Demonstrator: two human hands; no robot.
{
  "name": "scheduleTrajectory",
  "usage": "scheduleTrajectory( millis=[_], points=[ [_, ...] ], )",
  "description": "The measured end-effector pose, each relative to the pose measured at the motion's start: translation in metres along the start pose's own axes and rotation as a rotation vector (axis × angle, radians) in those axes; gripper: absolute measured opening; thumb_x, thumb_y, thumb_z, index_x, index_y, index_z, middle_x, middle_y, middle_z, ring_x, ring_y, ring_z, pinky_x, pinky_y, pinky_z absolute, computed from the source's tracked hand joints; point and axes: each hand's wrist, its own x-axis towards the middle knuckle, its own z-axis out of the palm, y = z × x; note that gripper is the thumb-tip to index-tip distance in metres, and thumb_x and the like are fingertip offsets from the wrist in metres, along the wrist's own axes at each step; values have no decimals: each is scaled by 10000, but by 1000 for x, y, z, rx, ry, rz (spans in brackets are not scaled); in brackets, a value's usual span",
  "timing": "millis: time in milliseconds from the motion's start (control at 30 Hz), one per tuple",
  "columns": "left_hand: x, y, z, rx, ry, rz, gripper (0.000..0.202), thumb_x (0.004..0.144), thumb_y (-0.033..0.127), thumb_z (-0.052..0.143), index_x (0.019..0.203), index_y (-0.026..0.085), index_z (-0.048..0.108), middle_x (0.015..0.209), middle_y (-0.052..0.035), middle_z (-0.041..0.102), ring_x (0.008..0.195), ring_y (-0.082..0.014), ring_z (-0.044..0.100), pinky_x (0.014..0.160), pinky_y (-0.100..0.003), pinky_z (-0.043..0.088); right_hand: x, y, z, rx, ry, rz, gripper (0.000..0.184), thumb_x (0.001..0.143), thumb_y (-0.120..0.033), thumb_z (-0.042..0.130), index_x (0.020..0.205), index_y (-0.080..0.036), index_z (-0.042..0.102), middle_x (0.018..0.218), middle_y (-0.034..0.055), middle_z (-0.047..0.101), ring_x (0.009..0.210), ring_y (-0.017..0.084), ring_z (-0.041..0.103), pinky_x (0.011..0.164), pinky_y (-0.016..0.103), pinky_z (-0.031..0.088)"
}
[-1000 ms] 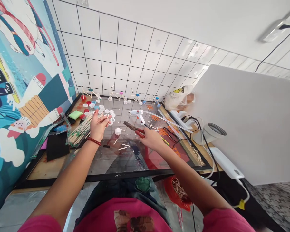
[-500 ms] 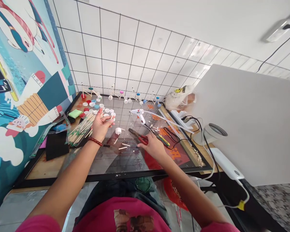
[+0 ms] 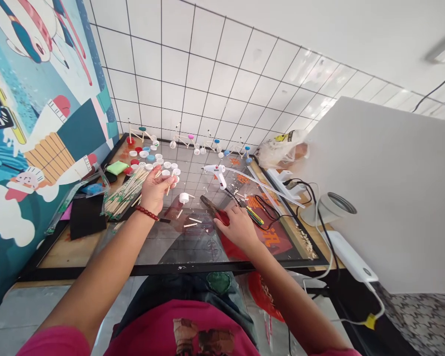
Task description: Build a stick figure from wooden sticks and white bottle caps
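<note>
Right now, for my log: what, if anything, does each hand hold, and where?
Left hand: small stick, by its upper part. Right hand: touching pliers at red handles; hold unclear.

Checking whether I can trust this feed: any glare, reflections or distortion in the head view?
Head view: bright glare on the tiled wall, upper right; the glass tabletop mirrors the wall's grid lines; wide-angle stretching toward the edges; dark pliers at the right hand show low contrast; the pale stick in the left hand is too small to judge focus.
</note>
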Motion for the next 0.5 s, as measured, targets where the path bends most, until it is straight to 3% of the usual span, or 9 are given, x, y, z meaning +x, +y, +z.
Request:
scheduleTrajectory(
  millis=[67, 167, 267, 333, 400, 500],
  points=[
    [0, 0, 0, -27, 5, -5, 786, 558, 112, 923, 1256, 166, 565, 681, 18, 729, 714, -177, 746, 640, -245, 559, 2, 0, -11, -11, -12, -42, 458, 952, -566, 612, 1058, -140, 744, 1080, 166, 718, 1077, 329, 639, 961, 399, 465],
    [-1, 1, 1, -63, 14, -19, 703, 578, 109, 915, 1193, 184, 583, 714, 11, 747, 717, -171, 749, 646, -253, 568, 27, -1, -53, 24, 83, -131, 409, 962, -527, 610, 1127, -181, 752, 1139, 151, 722, 1013, 297, 668, 874, 374, 496],
    [-4, 4, 4, -94, 16, -39, 664, 583, 81, 903, 1162, 193, 597, 727, 12, 755, 693, -159, 744, 623, -245, 562, 93, -8, -108, 60, 209, -122, 334, 1022, -384, 504, 1186, -223, 747, 1177, 125, 725, 1059, 276, 675, 844, 356, 503],
    [-7, 7, 5, -108, 23, -59, 671, 580, 62, 897, 1167, 191, 598, 715, 18, 752, 681, -150, 738, 609, -233, 554, 149, -18, -133, 1, 139, -37, 296, 1000, -354, 530, 1105, -224, 774, 1149, 117, 740, 1118, 299, 666, 868, 374, 509],
    [-9, 12, 7, -116, 42, -86, 687, 580, 56, 894, 1184, 186, 592, 707, 22, 750, 690, -146, 740, 620, -230, 557, 203, -28, -141, -57, -59, 64, 254, 965, -289, 590, 1136, -215, 762, 1169, 122, 743, 1143, 290, 671, 892, 364, 521],
    [-11, 17, 7, -122, 65, -112, 708, 585, 78, 894, 1216, 169, 588, 713, 16, 752, 711, -146, 739, 640, -233, 564, 261, -37, -123, -102, -136, 92, 253, 933, -218, 659, 1168, -162, 735, 1176, 156, 732, 1119, 282, 689, 896, 372, 548]
  ],
)
